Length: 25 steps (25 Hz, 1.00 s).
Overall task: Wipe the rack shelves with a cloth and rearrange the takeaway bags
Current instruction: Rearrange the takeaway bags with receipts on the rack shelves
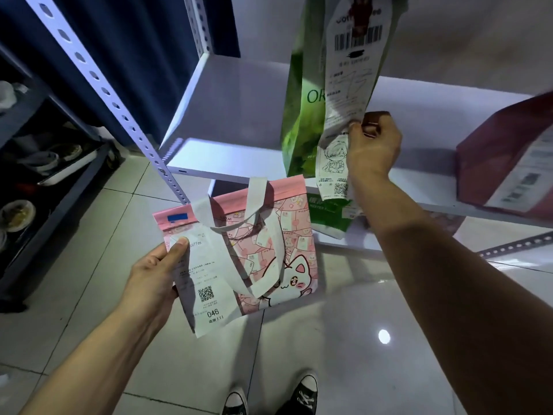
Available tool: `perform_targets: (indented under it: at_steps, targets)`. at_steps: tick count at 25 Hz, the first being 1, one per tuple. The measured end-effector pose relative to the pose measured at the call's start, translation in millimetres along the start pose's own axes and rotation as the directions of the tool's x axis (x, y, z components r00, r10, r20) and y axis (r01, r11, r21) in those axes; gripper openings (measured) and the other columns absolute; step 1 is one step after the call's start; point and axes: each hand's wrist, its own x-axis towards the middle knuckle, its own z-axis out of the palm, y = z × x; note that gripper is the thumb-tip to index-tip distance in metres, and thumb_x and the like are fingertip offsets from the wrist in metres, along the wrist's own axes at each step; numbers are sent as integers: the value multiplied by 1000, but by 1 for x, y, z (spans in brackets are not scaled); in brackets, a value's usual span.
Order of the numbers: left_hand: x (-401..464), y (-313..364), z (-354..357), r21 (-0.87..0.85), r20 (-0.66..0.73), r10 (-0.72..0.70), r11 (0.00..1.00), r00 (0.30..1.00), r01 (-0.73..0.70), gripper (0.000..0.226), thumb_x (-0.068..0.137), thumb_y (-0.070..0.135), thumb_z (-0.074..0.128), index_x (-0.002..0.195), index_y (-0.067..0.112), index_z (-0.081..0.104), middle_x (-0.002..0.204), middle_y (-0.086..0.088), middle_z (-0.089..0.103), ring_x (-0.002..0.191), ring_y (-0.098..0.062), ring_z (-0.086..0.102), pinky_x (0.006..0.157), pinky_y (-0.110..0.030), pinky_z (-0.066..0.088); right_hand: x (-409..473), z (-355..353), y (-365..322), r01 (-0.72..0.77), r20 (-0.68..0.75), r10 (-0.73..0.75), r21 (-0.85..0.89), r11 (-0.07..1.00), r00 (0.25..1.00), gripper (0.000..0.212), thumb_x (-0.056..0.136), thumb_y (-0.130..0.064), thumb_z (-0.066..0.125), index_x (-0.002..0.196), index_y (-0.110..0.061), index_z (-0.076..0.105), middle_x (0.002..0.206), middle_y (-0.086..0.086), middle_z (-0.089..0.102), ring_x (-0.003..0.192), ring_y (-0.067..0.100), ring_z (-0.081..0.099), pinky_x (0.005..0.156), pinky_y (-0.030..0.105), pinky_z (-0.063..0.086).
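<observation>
My left hand grips a pink cat-print takeaway bag by its left edge, thumb on its white receipt, in front of the white rack shelf. My right hand pinches the long white receipt hanging off a tall green takeaway bag that stands on the shelf. A dark red bag with a label lies tilted on the shelf at the right. Another green bag sits on the shelf below, partly hidden. No cloth is visible.
The rack's perforated white upright runs diagonally on the left. A dark shelving unit with bowls and trays stands at far left. My black sneakers stand on the glossy tiled floor below.
</observation>
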Motion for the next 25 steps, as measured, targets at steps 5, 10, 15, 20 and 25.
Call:
perform_targets:
  at_steps: [5, 10, 15, 20, 25]
  targets:
    - [-4, 3, 36, 35, 53, 12, 999, 999, -14, 20, 99, 27, 59, 104, 16, 75, 90, -3, 80, 67, -15, 74, 56, -27, 59, 30, -58, 22, -47, -85, 46, -10, 999, 995, 10, 89, -10, 64, 85, -17, 58, 65, -15, 51, 58, -2, 47, 58, 7, 38]
    - [-16, 13, 67, 34, 87, 25, 999, 996, -28, 19, 99, 27, 59, 101, 17, 76, 89, -2, 80, 66, -15, 74, 60, -29, 59, 43, -102, 31, -152, -92, 147, -50, 987, 985, 8, 85, -12, 63, 87, -19, 61, 60, -13, 51, 51, -6, 52, 50, 3, 37]
    - [-31, 35, 85, 64, 82, 40, 997, 996, -45, 19, 99, 27, 59, 101, 17, 75, 91, -2, 80, 70, -15, 74, 64, -30, 58, 33, -120, 26, -252, -21, 252, -44, 967, 968, 30, 83, -18, 69, 112, -14, 66, 86, -9, 65, 74, -6, 60, 67, 0, 43]
    - [-48, 51, 89, 72, 62, 47, 996, 997, -52, 18, 99, 28, 60, 94, 19, 75, 87, 0, 79, 68, -15, 73, 63, -30, 58, -40, -144, 21, -238, 127, 232, 36, 970, 964, 19, 93, -25, 66, 111, -22, 62, 104, -13, 67, 97, 1, 64, 82, 19, 54]
    - [-50, 58, 87, 19, 19, 26, 999, 999, -26, 16, 98, 29, 62, 99, 17, 73, 87, -2, 78, 67, -16, 72, 65, -31, 56, -95, -134, -5, -299, 502, 203, 118, 947, 841, 11, 101, -27, 56, 105, -27, 66, 97, -15, 74, 93, 8, 70, 78, 25, 59]
